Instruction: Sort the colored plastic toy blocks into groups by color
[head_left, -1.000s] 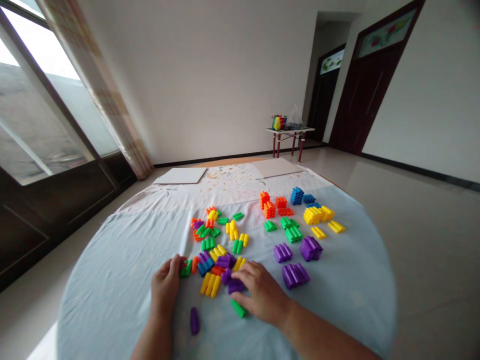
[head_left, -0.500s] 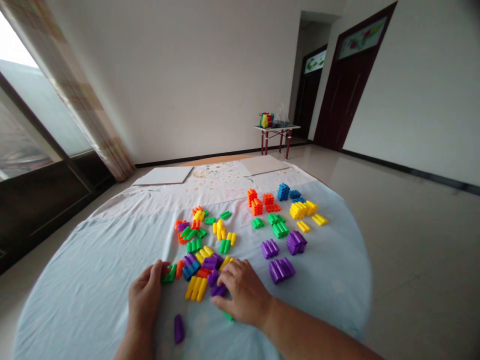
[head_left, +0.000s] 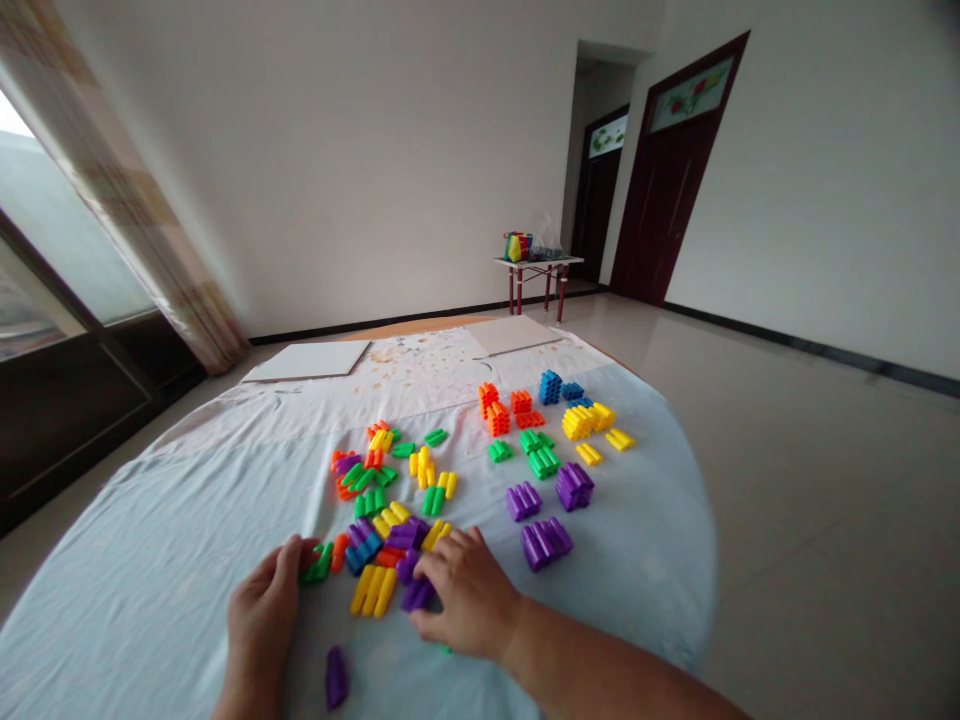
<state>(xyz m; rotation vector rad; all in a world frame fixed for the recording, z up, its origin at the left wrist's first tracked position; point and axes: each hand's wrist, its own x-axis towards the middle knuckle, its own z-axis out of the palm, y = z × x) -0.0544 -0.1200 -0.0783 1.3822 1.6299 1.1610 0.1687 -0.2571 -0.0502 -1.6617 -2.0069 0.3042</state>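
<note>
My left hand (head_left: 262, 605) rests at the left edge of a loose pile, thumb and fingertips closed at the end of a green tube-shaped plastic block (head_left: 319, 564). At the pile's right side, my right hand (head_left: 469, 595) curls its fingers and thumb around a purple block (head_left: 418, 595). Between the hands lie yellow blocks (head_left: 373, 590), a blue block (head_left: 364, 552), an orange block (head_left: 340, 552) and more purple ones. A single purple block (head_left: 336, 678) lies apart, nearer to me. Part of a green piece shows under my right hand.
Groups sorted by colour stand to the right: orange (head_left: 498, 418), blue (head_left: 550, 387), yellow (head_left: 578, 422), green (head_left: 544, 462) and purple (head_left: 546, 543). Mixed blocks spread behind the pile. Two pale boards (head_left: 307, 360) lie at the far side of the cloth-covered table (head_left: 150, 560).
The whole view has shifted, so everything appears slightly further left and lower. Both hands keep about the same places on the blocks.
</note>
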